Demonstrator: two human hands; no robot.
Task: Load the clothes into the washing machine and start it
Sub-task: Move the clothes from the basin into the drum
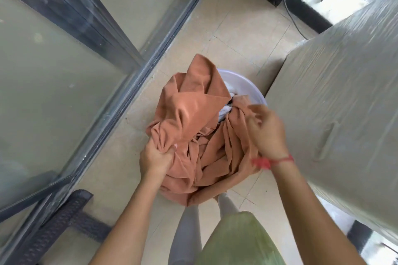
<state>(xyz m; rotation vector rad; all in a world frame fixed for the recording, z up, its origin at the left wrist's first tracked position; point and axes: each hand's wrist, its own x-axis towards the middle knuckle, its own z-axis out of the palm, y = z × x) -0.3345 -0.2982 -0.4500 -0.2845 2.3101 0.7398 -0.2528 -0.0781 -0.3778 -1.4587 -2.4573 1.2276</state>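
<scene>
Orange cloth [193, 114] bunched over white basin [247, 86] on floor [237, 34], mid-scene. Left hand [156, 158]: fingers [170, 150] clamped on cloth's near-left fold. Right hand [267, 131]: fingers pinch its right edge. Covered appliance [333, 92] right, glass door [53, 71] left.

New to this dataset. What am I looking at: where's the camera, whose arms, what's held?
No robot here: one wide-angle camera sits on a person's head, looking down, so both arms are the wearer's own. The left hand grips a bunch of an orange cloth; the right hand, red thread at its wrist, pinches another part. The cloth is heaped over a white basin standing on the tiled floor. At right is a big boxy thing wrapped in clear film; at left, a glass door.
</scene>
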